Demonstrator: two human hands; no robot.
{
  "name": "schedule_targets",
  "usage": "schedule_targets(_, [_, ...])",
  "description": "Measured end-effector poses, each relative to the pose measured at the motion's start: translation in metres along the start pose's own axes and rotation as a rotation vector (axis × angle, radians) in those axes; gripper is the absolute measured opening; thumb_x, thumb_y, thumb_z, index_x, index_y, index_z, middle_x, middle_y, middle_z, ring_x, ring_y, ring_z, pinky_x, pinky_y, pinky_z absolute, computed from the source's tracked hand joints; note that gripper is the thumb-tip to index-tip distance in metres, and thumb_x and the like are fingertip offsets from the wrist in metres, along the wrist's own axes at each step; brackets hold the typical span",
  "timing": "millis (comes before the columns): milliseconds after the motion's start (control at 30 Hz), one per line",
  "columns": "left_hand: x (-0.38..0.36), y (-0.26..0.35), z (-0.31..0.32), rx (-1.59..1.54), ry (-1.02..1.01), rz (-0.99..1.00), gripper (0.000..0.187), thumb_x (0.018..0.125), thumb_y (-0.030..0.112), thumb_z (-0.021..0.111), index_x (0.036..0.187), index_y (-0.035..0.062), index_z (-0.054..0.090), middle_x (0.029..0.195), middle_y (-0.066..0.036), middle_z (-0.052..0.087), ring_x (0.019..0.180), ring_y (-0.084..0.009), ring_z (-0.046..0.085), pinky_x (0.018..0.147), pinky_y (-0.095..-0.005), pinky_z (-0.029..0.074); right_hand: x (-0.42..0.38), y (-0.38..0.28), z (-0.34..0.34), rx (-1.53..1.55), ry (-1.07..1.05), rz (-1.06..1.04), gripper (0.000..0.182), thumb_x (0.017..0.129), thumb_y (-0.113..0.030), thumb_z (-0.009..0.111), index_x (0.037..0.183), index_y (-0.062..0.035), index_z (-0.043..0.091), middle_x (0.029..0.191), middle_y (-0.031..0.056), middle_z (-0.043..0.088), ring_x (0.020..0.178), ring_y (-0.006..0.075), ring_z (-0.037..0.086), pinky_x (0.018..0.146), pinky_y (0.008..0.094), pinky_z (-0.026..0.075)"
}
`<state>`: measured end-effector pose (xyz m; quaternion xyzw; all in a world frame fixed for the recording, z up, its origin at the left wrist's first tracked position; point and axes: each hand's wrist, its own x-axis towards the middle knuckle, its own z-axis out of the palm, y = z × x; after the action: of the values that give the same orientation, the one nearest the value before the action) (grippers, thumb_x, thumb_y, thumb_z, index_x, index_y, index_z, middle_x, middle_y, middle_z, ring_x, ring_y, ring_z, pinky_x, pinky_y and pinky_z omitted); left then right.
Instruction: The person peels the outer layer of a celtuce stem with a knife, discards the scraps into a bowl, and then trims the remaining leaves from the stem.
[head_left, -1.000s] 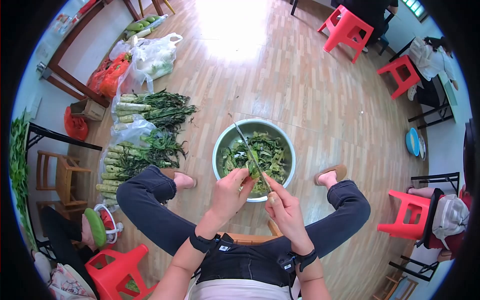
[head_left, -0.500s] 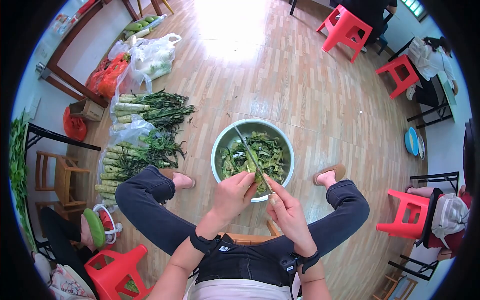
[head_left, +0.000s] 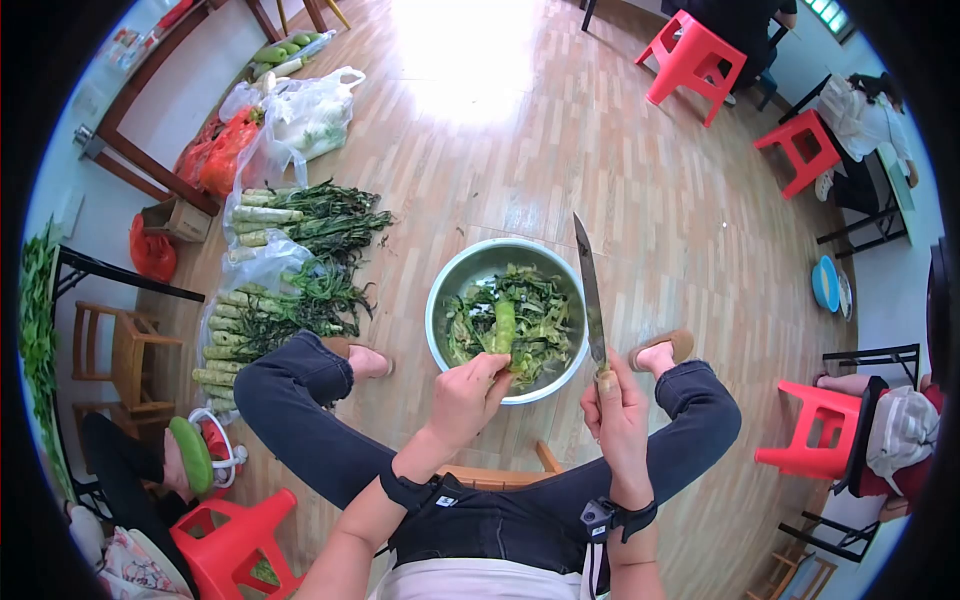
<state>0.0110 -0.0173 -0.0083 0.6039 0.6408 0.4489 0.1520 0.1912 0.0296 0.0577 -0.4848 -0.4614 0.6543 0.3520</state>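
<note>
My left hand point(head_left: 468, 398) is closed on the lower end of a pale green peeled stem point(head_left: 504, 328), held over a metal basin point(head_left: 436, 290). Green peelings and leaves point(head_left: 540, 315) lie inside the basin. To the right of the rim, my right hand point(head_left: 615, 410) grips the handle of a long knife point(head_left: 590, 290), its blade pointing up and slightly left, apart from the stem.
Leafy stems point(head_left: 245, 325) lie on plastic at the left, with white and red bags point(head_left: 310, 115) above them. Red stools point(head_left: 690, 65) stand at upper right, right point(head_left: 815, 430) and lower left point(head_left: 240, 545). Other people sit at the right edge, upper right and lower left.
My right hand has moved right with the knife, away from the stem and outside the basin. My left hand still holds the stem in nearly the same place.
</note>
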Motion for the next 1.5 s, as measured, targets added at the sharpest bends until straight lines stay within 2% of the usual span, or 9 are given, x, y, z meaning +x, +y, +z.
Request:
schedule_targets(233, [0.0, 0.0, -0.005, 0.01, 0.004, 0.036, 0.019, 0.072, 0.004, 0.067, 0.089, 0.0037, 0.058, 0.076, -0.008, 0.06, 0.06, -0.0249, 0.06, 0.051, -0.0322, 0.047, -0.011, 0.002, 0.012, 0.017, -0.342, 0.162, 0.042, 0.095, -0.017, 0.046, 0.137, -0.0109, 0.039, 0.063, -0.0071, 0.037, 0.055, 0.0016, 0.032, 0.05, 0.0174, 0.029])
schedule_targets(567, [-0.003, 0.003, -0.006, -0.01, -0.043, 0.055, 0.018, 0.072, 0.003, 0.066, 0.088, 0.0035, 0.059, 0.076, -0.008, 0.06, 0.059, -0.0244, 0.06, 0.051, -0.0317, 0.046, -0.007, 0.004, 0.016, -0.091, -0.392, 0.137, 0.039, 0.094, -0.014, 0.049, 0.132, -0.0102, 0.046, 0.062, -0.0064, 0.036, 0.056, 0.0028, 0.032, 0.05, 0.0181, 0.03])
schedule_targets(900, [-0.013, 0.0, -0.004, -0.046, -0.039, 0.039, 0.019, 0.071, 0.001, 0.067, 0.088, 0.0022, 0.058, 0.077, -0.009, 0.061, 0.061, -0.0241, 0.061, 0.052, -0.0304, 0.048, -0.002, 0.028, 0.019, 0.062, -0.304, 0.12, 0.035, 0.093, -0.014, 0.05, 0.128, -0.0099, 0.051, 0.065, -0.0072, 0.04, 0.055, 0.0012, 0.033, 0.049, 0.0175, 0.03])
schedule_targets(967, [-0.015, 0.0, -0.004, -0.055, 0.012, 0.032, 0.019, 0.072, 0.0, 0.067, 0.089, 0.0015, 0.058, 0.078, -0.011, 0.062, 0.062, -0.0249, 0.062, 0.053, -0.0302, 0.048, 0.002, 0.029, 0.022, -0.124, -0.261, 0.048, 0.032, 0.092, -0.014, 0.052, 0.124, -0.0102, 0.055, 0.063, -0.0065, 0.042, 0.055, 0.0013, 0.035, 0.049, 0.0179, 0.031])
schedule_targets(1100, [-0.015, -0.001, -0.006, -0.036, 0.016, 0.017, 0.02, 0.071, -0.001, 0.067, 0.089, 0.0009, 0.058, 0.079, -0.012, 0.062, 0.063, -0.0262, 0.062, 0.054, -0.0305, 0.049, 0.006, 0.038, 0.022, -0.049, -0.236, 0.073, 0.03, 0.091, -0.013, 0.053, 0.121, -0.0107, 0.057, 0.063, -0.004, 0.05, 0.056, 0.0031, 0.039, 0.051, 0.0193, 0.036])
schedule_targets(1167, [-0.015, -0.001, -0.007, -0.042, -0.016, -0.002, 0.02, 0.071, -0.002, 0.067, 0.089, 0.0005, 0.058, 0.079, -0.012, 0.062, 0.063, -0.0268, 0.062, 0.055, -0.0305, 0.049, 0.008, 0.04, 0.024, -0.234, -0.174, -0.082, 0.031, 0.09, -0.014, 0.055, 0.121, -0.0126, 0.058, 0.065, 0.0013, 0.057, 0.057, 0.005, 0.044, 0.054, 0.0213, 0.041])
schedule_targets(1300, [-0.021, -0.011, -0.008, -0.035, 0.052, -0.014, 0.019, 0.072, -0.003, 0.066, 0.089, 0.0003, 0.058, 0.081, -0.013, 0.062, 0.065, -0.0256, 0.062, 0.056, -0.0299, 0.049, 0.029, 0.077, 0.013, -0.364, -0.098, -0.064, 0.031, 0.093, -0.013, 0.05, 0.123, -0.01, 0.056, 0.068, -0.0067, 0.046, 0.057, 0.0023, 0.036, 0.051, 0.0186, 0.033])
schedule_targets(1400, [-0.019, -0.015, -0.014, -0.101, 0.063, -0.113, 0.019, 0.074, -0.003, 0.066, 0.091, -0.0001, 0.059, 0.082, -0.012, 0.061, 0.068, -0.0215, 0.063, 0.06, -0.0281, 0.049, 0.03, 0.094, 0.008, -0.495, -0.042, -0.168, 0.033, 0.092, -0.014, 0.051, 0.125, -0.0112, 0.054, 0.067, -0.0064, 0.047, 0.056, 0.0027, 0.037, 0.051, 0.0194, 0.035])
schedule_targets(1500, [-0.018, -0.017, -0.018, -0.183, 0.063, -0.163, 0.019, 0.076, -0.002, 0.066, 0.094, -0.0009, 0.059, 0.084, -0.011, 0.061, 0.071, -0.0179, 0.062, 0.063, -0.0267, 0.049, 0.016, 0.073, 0.011, -0.431, -0.083, 0.005, 0.038, 0.091, -0.017, 0.053, 0.128, -0.0174, 0.051, 0.057, 0.0019, 0.048, 0.053, 0.0053, 0.038, 0.052, 0.0212, 0.038])
